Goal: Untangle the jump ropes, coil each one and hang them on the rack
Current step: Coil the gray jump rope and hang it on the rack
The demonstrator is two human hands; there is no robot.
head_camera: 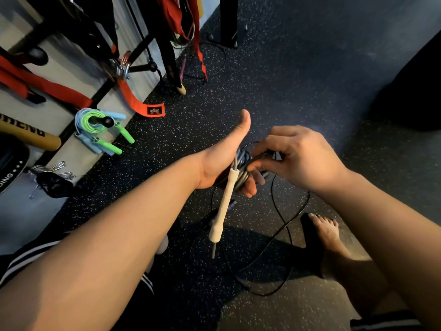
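My left hand [224, 158] grips a bundle of coiled dark rope [242, 163] in its palm, thumb pointing up. A cream handle [224, 206] hangs down from that bundle. My right hand [298, 156] pinches a dark strand at the bundle's right side. Loose black rope [281, 225] trails from the hands in loops down to the floor. On a rack peg [107, 121] at the left hang a coiled green rope [91, 121] with green handles and a coiled light-blue rope [82, 134] with blue handles.
The wall rack [71, 65] at the left carries red straps, black bars and carabiners [51, 172]. An orange strap [143, 106] droops to the speckled rubber floor. My bare foot [327, 230] stands beside the loose rope. A black post [229, 20] rises at the back.
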